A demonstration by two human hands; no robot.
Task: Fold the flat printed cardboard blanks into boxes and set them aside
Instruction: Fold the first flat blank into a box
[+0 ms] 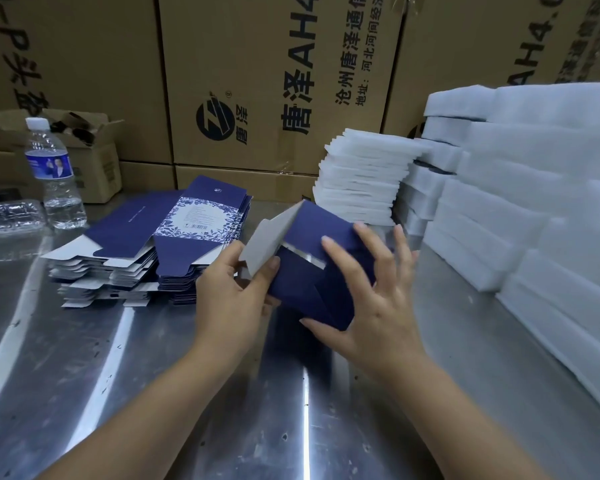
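So the half-folded box (pixel 312 278) is up in the air just right of the stack of flat blanks (pixel 160 237), not resting on the worktop (pixel 153 393). The left hand (pixel 229 299) has its grip closed round the grey flap (pixel 264 240) at the box's open end. The right hand (pixel 371 299) has no real grip at all: its fingers are spread flat against the blue side, thumb under the bottom edge.

Progress-wise I'd call it early. The body looks squared up, but that flap sticks up untucked and the end is open. I can't see any finished boxes set aside, and the stack has loads of blanks on it.

Room is okay-ish. There's bare steel in front of the stack, towards the person. Right of the stack it's tight, with the white foam pads (pixel 361 181) piled high near the right hand. The stack's edges are fanned out and messy, so a swinging flap could catch them.
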